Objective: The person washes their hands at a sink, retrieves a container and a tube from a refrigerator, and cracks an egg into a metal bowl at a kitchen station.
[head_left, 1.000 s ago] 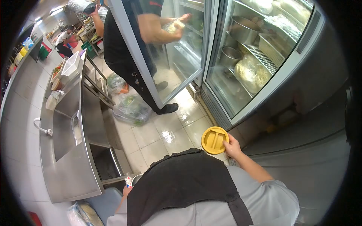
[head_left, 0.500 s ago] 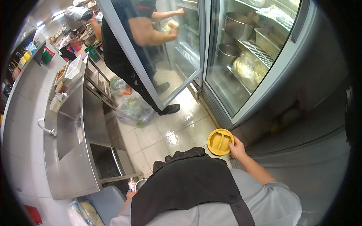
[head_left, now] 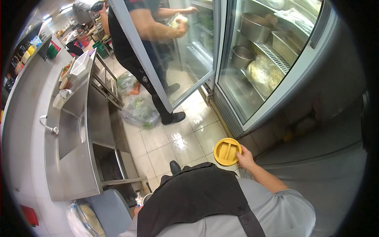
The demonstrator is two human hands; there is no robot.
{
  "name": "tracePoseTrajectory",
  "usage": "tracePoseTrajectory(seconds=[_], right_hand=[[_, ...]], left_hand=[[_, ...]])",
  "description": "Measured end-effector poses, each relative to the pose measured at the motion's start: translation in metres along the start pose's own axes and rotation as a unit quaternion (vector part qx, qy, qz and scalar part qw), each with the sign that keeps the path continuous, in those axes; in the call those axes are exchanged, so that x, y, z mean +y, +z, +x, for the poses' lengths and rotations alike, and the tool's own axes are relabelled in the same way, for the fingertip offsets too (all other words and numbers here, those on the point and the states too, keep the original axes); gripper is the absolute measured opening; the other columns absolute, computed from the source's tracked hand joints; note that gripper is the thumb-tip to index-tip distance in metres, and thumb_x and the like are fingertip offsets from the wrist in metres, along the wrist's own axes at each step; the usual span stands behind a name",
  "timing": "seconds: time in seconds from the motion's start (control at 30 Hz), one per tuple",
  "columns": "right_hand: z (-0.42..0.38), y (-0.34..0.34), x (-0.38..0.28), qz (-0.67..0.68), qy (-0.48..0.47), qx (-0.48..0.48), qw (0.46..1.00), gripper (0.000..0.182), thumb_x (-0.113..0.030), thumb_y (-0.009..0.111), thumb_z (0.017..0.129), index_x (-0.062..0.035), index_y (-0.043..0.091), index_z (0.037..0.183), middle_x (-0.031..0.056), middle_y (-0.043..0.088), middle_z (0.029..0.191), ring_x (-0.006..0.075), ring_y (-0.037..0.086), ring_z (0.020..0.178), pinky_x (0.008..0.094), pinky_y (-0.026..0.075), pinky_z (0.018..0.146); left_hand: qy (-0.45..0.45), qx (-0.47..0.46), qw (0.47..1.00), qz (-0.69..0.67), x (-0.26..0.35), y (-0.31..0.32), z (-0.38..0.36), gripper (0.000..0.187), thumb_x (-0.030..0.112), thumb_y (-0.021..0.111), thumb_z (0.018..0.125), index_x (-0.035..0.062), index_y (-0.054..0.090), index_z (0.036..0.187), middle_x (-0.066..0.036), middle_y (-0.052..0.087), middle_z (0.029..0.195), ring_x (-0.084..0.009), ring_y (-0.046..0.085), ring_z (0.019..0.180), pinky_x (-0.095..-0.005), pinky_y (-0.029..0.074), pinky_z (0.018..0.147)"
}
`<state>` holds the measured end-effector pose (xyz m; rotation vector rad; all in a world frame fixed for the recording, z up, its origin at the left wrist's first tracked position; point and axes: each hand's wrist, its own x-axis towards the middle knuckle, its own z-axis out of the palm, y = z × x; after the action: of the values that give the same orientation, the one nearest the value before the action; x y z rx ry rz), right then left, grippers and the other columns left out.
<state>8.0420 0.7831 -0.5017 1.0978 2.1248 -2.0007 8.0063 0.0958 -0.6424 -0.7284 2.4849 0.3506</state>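
In my right hand (head_left: 245, 158) is a round yellow lid (head_left: 226, 154) with a raised bar across its middle, gripped by the edge with my thumb on top. It is over the tiled floor, beside the fridge. Low on the left, my left hand (head_left: 136, 210) shows only in part at the apron's edge. It is closed at the lower end of a small bottle with a white and red label (head_left: 139, 199). Close against the bottle is the rim of a metal pot (head_left: 147, 198), mostly covered by my black apron (head_left: 193, 193).
A glass fridge door (head_left: 173, 59) stands open ahead, with a co-worker (head_left: 130, 51) behind it holding a bag. Bags of vegetables (head_left: 140, 111) lie on the floor. A steel sink counter (head_left: 75, 173) runs along the left; a dark metal appliance (head_left: 316, 173) is on the right.
My view has shifted slightly and a dark shoe now shows beyond the apron. The yellow lid has moved a little left and down, still in my right hand. The co-worker's foot has moved slightly.
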Motion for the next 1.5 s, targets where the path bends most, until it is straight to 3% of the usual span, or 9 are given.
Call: tracePoseTrajectory(seconds=[0.5,0.7,0.73,0.83,0.93,1.03,1.13,1.33,1.5], right_hand=[[0.014,0.002,0.001,0.015,-0.055,0.022,0.998,0.049,-0.007,0.055,0.085,-0.0045,0.047,0.134,0.0052,0.064,0.088,0.0092,0.056,0.059,0.0253,0.045,0.050],[0.024,-0.006,0.013,-0.037,-0.038,0.010,0.999,0.049,-0.008,0.056,0.086,-0.0025,0.047,0.134,0.0074,0.065,0.096,0.0096,0.060,0.067,0.0254,0.049,0.058],[0.025,-0.002,0.018,-0.022,-0.059,0.019,0.998,0.039,-0.009,0.050,0.091,-0.0031,0.050,0.130,0.0049,0.063,0.088,0.0083,0.055,0.056,0.0227,0.042,0.047],[0.029,-0.004,0.022,-0.073,-0.080,0.003,0.994,0.038,-0.010,0.050,0.092,-0.0037,0.050,0.130,0.0055,0.063,0.087,0.0087,0.054,0.056,0.0228,0.042,0.047],[0.017,0.000,-0.002,-0.024,0.007,-0.026,0.999,0.046,-0.009,0.056,0.086,-0.0026,0.050,0.132,0.0082,0.065,0.102,0.0114,0.062,0.077,0.0255,0.051,0.066],[0.015,0.004,-0.008,-0.029,-0.026,-0.034,0.999,0.045,-0.009,0.055,0.087,-0.0027,0.050,0.131,0.0086,0.065,0.104,0.0123,0.063,0.080,0.0254,0.051,0.068],[0.012,0.005,-0.019,-0.072,0.052,-0.036,0.995,0.044,-0.007,0.054,0.087,-0.0024,0.050,0.131,0.0092,0.065,0.106,0.0136,0.063,0.087,0.0256,0.051,0.072],[0.030,-0.001,0.012,-0.053,-0.016,-0.038,0.998,0.046,-0.007,0.055,0.087,-0.0029,0.049,0.133,0.0090,0.064,0.105,0.0120,0.062,0.079,0.0253,0.050,0.064],[0.021,0.001,-0.001,-0.059,0.021,-0.036,0.997,0.047,-0.005,0.055,0.087,-0.0011,0.048,0.133,0.0110,0.064,0.110,0.0148,0.063,0.091,0.0267,0.051,0.074]], left_hand=[[-0.007,-0.057,0.998,-0.038,0.021,-0.016,-0.028,0.058,0.042,0.070,0.064,-0.0086,0.063,0.092,-0.025,0.067,0.092,-0.0341,0.067,0.091,-0.0404,0.052,0.078],[-0.023,-0.081,0.994,-0.066,0.065,-0.046,-0.077,0.054,0.039,0.068,0.066,-0.0088,0.063,0.091,-0.024,0.067,0.092,-0.0335,0.067,0.090,-0.0399,0.052,0.077],[-0.026,-0.083,0.994,-0.072,0.070,-0.050,-0.084,0.054,0.038,0.067,0.066,-0.0089,0.063,0.091,-0.024,0.068,0.092,-0.0334,0.067,0.090,-0.0398,0.052,0.077],[-0.037,-0.090,0.992,-0.086,0.086,-0.067,-0.107,0.052,0.037,0.067,0.066,-0.0090,0.064,0.091,-0.024,0.068,0.091,-0.0330,0.067,0.089,-0.0396,0.053,0.076],[-0.051,-0.086,0.990,-0.103,0.094,-0.074,-0.122,0.050,0.035,0.066,0.067,-0.0091,0.064,0.090,-0.024,0.068,0.091,-0.0327,0.067,0.088,-0.0393,0.053,0.076],[-0.047,-0.041,0.995,-0.077,0.068,-0.048,-0.103,0.044,0.029,0.067,0.067,-0.0072,0.064,0.091,-0.022,0.068,0.089,-0.0288,0.068,0.081,-0.0371,0.053,0.071],[-0.054,-0.057,0.994,-0.075,0.068,-0.047,-0.103,0.045,0.030,0.067,0.067,-0.0069,0.065,0.093,-0.021,0.068,0.091,-0.0279,0.068,0.081,-0.0367,0.053,0.071],[-0.085,-0.075,0.990,-0.080,0.069,-0.045,-0.107,0.049,0.035,0.067,0.065,-0.0072,0.067,0.091,-0.022,0.069,0.092,-0.0298,0.068,0.086,-0.0372,0.053,0.077],[-0.054,-0.093,0.988,-0.112,0.026,-0.009,-0.067,0.052,0.037,0.067,0.063,-0.0072,0.067,0.091,-0.022,0.069,0.094,-0.0302,0.068,0.089,-0.0372,0.053,0.079]])
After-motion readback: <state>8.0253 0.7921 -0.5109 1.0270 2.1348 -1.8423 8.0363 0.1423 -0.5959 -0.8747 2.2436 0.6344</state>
